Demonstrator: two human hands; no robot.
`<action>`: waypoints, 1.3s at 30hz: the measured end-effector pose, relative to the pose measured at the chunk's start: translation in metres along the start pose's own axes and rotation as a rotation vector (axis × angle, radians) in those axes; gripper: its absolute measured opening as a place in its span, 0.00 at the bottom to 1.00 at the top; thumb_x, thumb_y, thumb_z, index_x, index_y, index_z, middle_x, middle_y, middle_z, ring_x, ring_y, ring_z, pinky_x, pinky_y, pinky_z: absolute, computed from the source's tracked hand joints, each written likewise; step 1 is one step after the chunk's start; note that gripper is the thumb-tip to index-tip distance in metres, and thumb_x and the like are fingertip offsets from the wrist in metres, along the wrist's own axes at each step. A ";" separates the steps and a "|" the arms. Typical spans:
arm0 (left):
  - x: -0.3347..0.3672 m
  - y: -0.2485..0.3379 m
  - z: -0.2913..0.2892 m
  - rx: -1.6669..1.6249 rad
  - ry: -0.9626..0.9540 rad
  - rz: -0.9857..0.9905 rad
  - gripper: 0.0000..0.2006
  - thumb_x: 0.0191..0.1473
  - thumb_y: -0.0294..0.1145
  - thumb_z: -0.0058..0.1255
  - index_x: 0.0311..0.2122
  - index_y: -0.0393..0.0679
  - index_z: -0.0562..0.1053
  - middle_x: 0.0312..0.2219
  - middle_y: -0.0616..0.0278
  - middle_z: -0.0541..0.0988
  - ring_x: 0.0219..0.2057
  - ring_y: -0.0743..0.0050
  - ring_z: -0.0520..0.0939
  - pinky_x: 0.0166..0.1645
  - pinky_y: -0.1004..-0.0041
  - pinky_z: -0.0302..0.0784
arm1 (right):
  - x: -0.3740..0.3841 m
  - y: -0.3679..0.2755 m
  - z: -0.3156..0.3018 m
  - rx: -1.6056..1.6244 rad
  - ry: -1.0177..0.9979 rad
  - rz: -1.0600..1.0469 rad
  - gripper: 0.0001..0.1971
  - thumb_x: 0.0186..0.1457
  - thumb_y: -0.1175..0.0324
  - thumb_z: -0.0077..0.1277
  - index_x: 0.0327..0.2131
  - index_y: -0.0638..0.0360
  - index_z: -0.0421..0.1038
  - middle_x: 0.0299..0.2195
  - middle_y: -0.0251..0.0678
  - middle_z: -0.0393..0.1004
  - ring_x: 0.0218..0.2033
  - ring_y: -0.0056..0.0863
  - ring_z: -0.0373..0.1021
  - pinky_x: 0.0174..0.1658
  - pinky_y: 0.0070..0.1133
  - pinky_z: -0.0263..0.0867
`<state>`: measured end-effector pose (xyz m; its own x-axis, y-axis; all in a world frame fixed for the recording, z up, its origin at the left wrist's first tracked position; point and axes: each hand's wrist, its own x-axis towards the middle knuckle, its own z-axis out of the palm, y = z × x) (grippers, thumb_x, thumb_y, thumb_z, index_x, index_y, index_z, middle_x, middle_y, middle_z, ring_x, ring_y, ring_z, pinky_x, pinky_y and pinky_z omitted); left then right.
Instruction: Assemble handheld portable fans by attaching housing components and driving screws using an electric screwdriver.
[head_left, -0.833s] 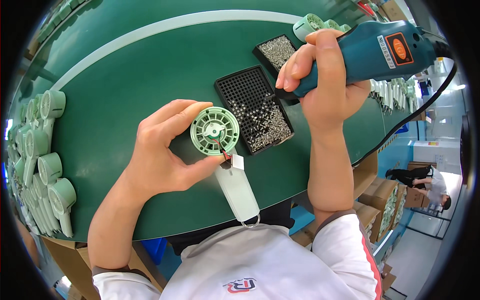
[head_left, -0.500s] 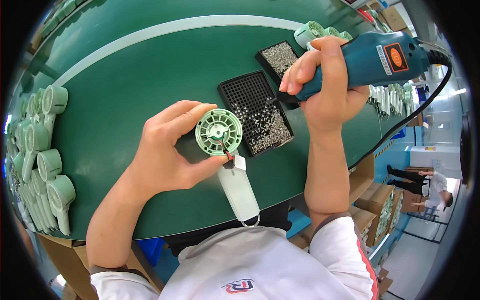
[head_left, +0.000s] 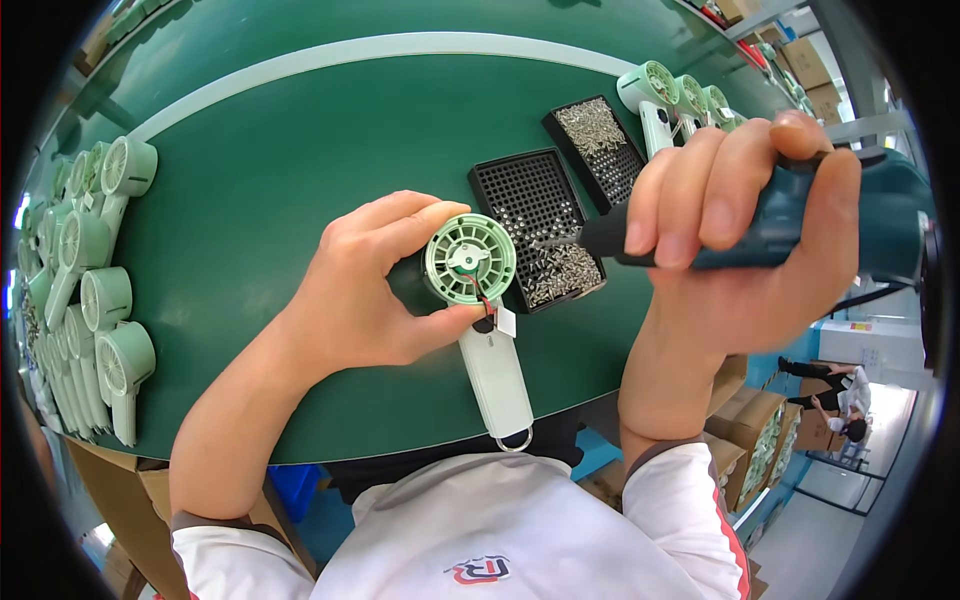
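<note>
My left hand [head_left: 375,285] is closed round the head of a pale green handheld fan [head_left: 497,385]. The open round face shows spokes, a white centre, thin red and dark wires and a small white connector. Its handle, with a metal ring at the end, points toward my body. In my right hand [head_left: 735,225] is a dark teal electric screwdriver [head_left: 890,215], gripped round its body. The thin bit points left, over a black perforated screw tray [head_left: 512,178] holding loose silver screws, just right of the fan; whether it touches a screw I cannot tell.
A second black screw tray [head_left: 618,178] lies behind the first. Several green fans [head_left: 128,360] stand in rows along the left, and more fans [head_left: 650,85] sit at the far right. Cardboard boxes [head_left: 745,420] are right of the green table [head_left: 300,150]. Another person [head_left: 850,395] is farther off.
My right hand has turned the screwdriver and moved right, bringing its bit into view over the nearer tray. My left hand keeps hold of the fan. The whole view has shifted slightly.
</note>
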<state>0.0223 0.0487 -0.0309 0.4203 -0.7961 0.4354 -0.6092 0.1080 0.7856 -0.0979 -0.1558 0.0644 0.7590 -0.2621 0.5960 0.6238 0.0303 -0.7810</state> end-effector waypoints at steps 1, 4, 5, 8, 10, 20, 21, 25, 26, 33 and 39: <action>0.000 0.000 0.000 0.003 0.001 -0.003 0.28 0.36 0.29 0.74 0.47 0.35 0.79 0.38 0.53 0.82 0.36 0.58 0.84 0.42 0.66 0.81 | -0.002 0.000 0.007 0.003 -0.005 0.003 0.25 0.75 0.54 0.25 0.54 0.57 0.72 0.23 0.31 0.69 0.15 0.26 0.62 0.20 0.29 0.65; -0.001 0.000 0.000 0.003 0.011 0.000 0.28 0.35 0.29 0.74 0.46 0.36 0.79 0.37 0.54 0.82 0.35 0.57 0.84 0.41 0.66 0.81 | -0.006 0.001 0.019 -0.053 -0.007 0.010 0.25 0.75 0.53 0.25 0.54 0.58 0.71 0.23 0.31 0.69 0.15 0.26 0.62 0.19 0.28 0.66; -0.002 0.000 0.000 -0.001 0.013 0.009 0.28 0.35 0.29 0.74 0.46 0.36 0.79 0.36 0.54 0.82 0.35 0.56 0.83 0.41 0.66 0.81 | -0.006 0.002 0.019 -0.078 -0.034 0.009 0.25 0.75 0.53 0.26 0.54 0.58 0.70 0.23 0.31 0.69 0.15 0.26 0.62 0.19 0.28 0.66; -0.002 -0.001 0.000 -0.010 0.011 -0.006 0.27 0.36 0.30 0.74 0.45 0.36 0.79 0.36 0.54 0.82 0.35 0.55 0.83 0.40 0.65 0.80 | -0.008 0.005 0.018 -0.116 -0.062 0.017 0.25 0.76 0.53 0.26 0.54 0.59 0.69 0.23 0.32 0.69 0.15 0.25 0.63 0.19 0.27 0.66; -0.002 -0.003 0.001 -0.009 0.019 0.005 0.27 0.36 0.31 0.74 0.46 0.36 0.79 0.36 0.54 0.81 0.35 0.55 0.83 0.40 0.65 0.81 | -0.008 0.006 0.021 -0.128 -0.062 0.026 0.24 0.76 0.53 0.27 0.54 0.60 0.69 0.23 0.32 0.69 0.14 0.25 0.63 0.19 0.27 0.66; -0.004 -0.005 0.001 -0.002 0.023 0.017 0.28 0.37 0.33 0.73 0.46 0.36 0.79 0.35 0.54 0.81 0.36 0.54 0.83 0.41 0.64 0.81 | -0.009 0.013 0.026 -0.112 -0.030 0.056 0.23 0.76 0.55 0.27 0.55 0.61 0.67 0.23 0.34 0.69 0.15 0.25 0.63 0.19 0.27 0.67; -0.004 -0.005 0.001 -0.001 0.025 0.015 0.28 0.37 0.33 0.73 0.46 0.36 0.79 0.35 0.54 0.81 0.36 0.54 0.83 0.41 0.64 0.81 | -0.009 0.014 0.026 -0.110 -0.026 0.055 0.23 0.76 0.55 0.27 0.55 0.62 0.67 0.23 0.34 0.69 0.15 0.25 0.63 0.19 0.27 0.67; -0.003 -0.005 0.001 0.012 0.019 0.009 0.28 0.37 0.34 0.73 0.47 0.36 0.79 0.35 0.54 0.81 0.36 0.53 0.84 0.41 0.64 0.81 | -0.010 0.016 0.027 -0.115 -0.031 0.065 0.23 0.76 0.56 0.27 0.55 0.62 0.67 0.23 0.34 0.69 0.15 0.25 0.63 0.19 0.27 0.68; -0.004 -0.005 0.001 0.015 0.016 0.006 0.28 0.37 0.34 0.73 0.47 0.36 0.79 0.35 0.54 0.81 0.36 0.53 0.84 0.41 0.64 0.81 | -0.011 0.017 0.028 -0.122 -0.023 0.064 0.22 0.76 0.56 0.27 0.54 0.62 0.67 0.22 0.35 0.69 0.15 0.25 0.63 0.19 0.28 0.68; -0.006 -0.007 0.002 0.011 0.031 0.006 0.28 0.37 0.35 0.72 0.46 0.37 0.79 0.36 0.52 0.81 0.36 0.51 0.84 0.41 0.62 0.81 | -0.021 0.027 0.034 -0.296 -0.079 0.036 0.16 0.75 0.58 0.35 0.48 0.61 0.66 0.20 0.35 0.68 0.14 0.25 0.62 0.18 0.27 0.66; -0.006 -0.007 0.002 0.008 0.038 0.013 0.27 0.37 0.35 0.72 0.45 0.37 0.79 0.37 0.51 0.82 0.36 0.50 0.84 0.41 0.62 0.81 | -0.019 0.021 0.039 -0.422 -0.183 0.063 0.13 0.73 0.59 0.38 0.43 0.58 0.65 0.20 0.35 0.68 0.14 0.25 0.62 0.17 0.26 0.66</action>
<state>0.0227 0.0515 -0.0402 0.4372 -0.7717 0.4620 -0.6204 0.1131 0.7761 -0.0924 -0.1122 0.0440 0.8373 -0.0969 0.5381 0.4734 -0.3642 -0.8021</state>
